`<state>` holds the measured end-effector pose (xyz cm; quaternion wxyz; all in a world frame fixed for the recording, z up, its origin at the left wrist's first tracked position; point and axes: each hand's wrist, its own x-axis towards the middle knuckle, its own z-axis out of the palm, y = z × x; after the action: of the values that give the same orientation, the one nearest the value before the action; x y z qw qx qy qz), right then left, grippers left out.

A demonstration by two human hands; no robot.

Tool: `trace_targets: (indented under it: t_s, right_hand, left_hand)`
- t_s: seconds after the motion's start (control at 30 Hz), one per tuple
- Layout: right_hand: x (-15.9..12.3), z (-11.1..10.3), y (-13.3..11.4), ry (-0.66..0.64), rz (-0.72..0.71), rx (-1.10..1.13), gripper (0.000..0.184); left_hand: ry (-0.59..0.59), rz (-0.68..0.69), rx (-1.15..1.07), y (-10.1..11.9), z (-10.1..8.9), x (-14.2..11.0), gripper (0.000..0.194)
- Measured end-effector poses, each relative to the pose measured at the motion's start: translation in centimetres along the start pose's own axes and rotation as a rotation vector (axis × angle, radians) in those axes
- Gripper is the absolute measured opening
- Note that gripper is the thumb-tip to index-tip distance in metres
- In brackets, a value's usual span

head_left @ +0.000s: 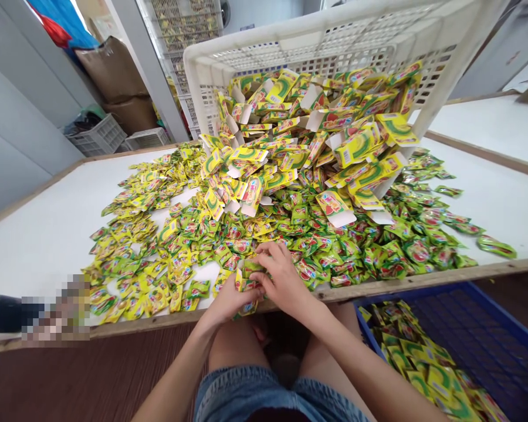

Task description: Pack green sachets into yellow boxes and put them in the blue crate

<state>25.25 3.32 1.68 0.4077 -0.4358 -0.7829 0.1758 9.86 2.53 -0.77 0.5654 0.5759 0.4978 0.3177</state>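
Observation:
My left hand [229,302] is closed around a small yellow and green carton [239,279] at the table's front edge. My right hand [282,276] meets it from the right, fingers bent and pinched at the carton's open side over a small green packet [249,270]. The fingers partly hide both the packet and the carton. Around my hands lies a wide pile of shiny sealed packets, mostly yellow ones [145,234] to the left and green ones [391,258] to the right.
A tipped white plastic basket [198,94] spills open-ended cartons [290,135] onto the pile. Below the wooden table edge [422,279], a blue crate [501,340] at the right holds filled-looking cartons [435,375]. At the far left a dark sleeve [4,313] reaches the table.

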Motion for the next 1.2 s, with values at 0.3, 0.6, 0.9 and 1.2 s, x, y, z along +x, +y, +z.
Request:
trace_targets:
  t_s: [0.3, 0.6, 0.9, 1.2]
  right_hand:
    - [-2.0, 0.8, 1.0, -0.034, 0.174, 0.354, 0.026]
    - [-2.9, 4.5, 3.2, 0.16, 0.326, 0.517, 0.021]
    - [-1.6, 5.2, 2.5, 0.105, 0.201, 0.375, 0.018]
    - [-1.6, 4.7, 2.0, 0.06, 0.098, 0.387, 0.013]
  left_hand:
    - [0.04, 0.173, 0.058, -1.7, -0.6, 2.1, 0.047]
    - [0.192, 0.274, -0.175, -2.3, -0.4, 0.5, 0.043]
    - [0.268, 0.28, -0.044, -2.8, -1.7, 0.6, 0.022]
    - [0.279, 0.353, 0.012, -2.5, -1.7, -0.4, 0.018]
